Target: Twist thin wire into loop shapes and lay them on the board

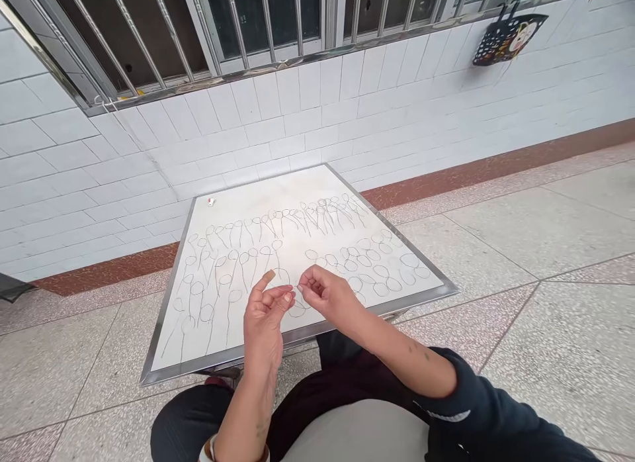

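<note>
My left hand (268, 310) is raised over the near edge of a white table (292, 184), its thumb and index finger pinched together. Close beside it on the right, my right hand (330, 295) is also closed in a pinch, the fingertips of both hands nearly meeting. Whatever thin piece lies between the fingertips is too small to name. Many thin dark wire pieces lie on the table: loops with long tails (218, 270) at the left and along the back, and round rings (381, 271) at the right.
The table's metal rim (421, 250) runs around the top. A small red and white item (211, 202) lies near the back left corner. Behind is a tiled wall (297, 131) with barred windows, and a dotted bag (508, 40) hangs at upper right.
</note>
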Demonstrator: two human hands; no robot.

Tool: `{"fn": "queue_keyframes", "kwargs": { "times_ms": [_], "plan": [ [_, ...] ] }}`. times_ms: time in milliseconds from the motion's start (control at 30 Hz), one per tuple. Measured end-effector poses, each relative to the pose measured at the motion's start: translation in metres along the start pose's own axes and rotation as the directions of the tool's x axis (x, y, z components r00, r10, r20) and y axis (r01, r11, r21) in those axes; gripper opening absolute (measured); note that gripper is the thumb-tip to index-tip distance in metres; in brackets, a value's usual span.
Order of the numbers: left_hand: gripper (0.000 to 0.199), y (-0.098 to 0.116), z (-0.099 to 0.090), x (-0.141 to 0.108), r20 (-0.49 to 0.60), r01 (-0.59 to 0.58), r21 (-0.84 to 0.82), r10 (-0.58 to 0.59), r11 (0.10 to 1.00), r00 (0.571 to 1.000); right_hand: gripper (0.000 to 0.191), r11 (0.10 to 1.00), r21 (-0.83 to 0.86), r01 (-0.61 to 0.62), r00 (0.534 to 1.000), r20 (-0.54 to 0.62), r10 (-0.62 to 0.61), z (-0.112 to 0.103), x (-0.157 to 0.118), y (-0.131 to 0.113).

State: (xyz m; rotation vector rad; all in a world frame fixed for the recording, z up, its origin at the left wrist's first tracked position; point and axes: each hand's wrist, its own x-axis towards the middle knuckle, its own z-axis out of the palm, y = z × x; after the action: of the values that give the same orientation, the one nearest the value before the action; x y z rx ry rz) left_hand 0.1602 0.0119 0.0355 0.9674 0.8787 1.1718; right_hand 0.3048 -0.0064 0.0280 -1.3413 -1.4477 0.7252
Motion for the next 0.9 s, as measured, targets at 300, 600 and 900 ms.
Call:
{"fn": "queue_keyframes", "kwargs": {
  "times_ms": [300,600,900],
  "plan": [
    [0.051,0.002,-0.002,-0.021,-0.061,-0.077,0.016,0.078,0.997,0.995,0.011,0.993,-0.062,0.101,0.994,0.055,-0.098,0.004,-0.014,-0.010],
    [0.049,0.000,-0.013,-0.034,-0.112,-0.122,0.220,0.150,0.968,0.982,0.016,0.958,-0.142,0.250,0.964,0.126,-0.233,0.018,-0.023,-0.003],
    [0.048,0.008,-0.027,-0.035,-0.307,-0.246,0.092,0.263,0.965,0.915,0.013,0.816,0.560,-0.141,0.990,0.091,0.109,0.036,-0.042,0.004]
  ]
}}
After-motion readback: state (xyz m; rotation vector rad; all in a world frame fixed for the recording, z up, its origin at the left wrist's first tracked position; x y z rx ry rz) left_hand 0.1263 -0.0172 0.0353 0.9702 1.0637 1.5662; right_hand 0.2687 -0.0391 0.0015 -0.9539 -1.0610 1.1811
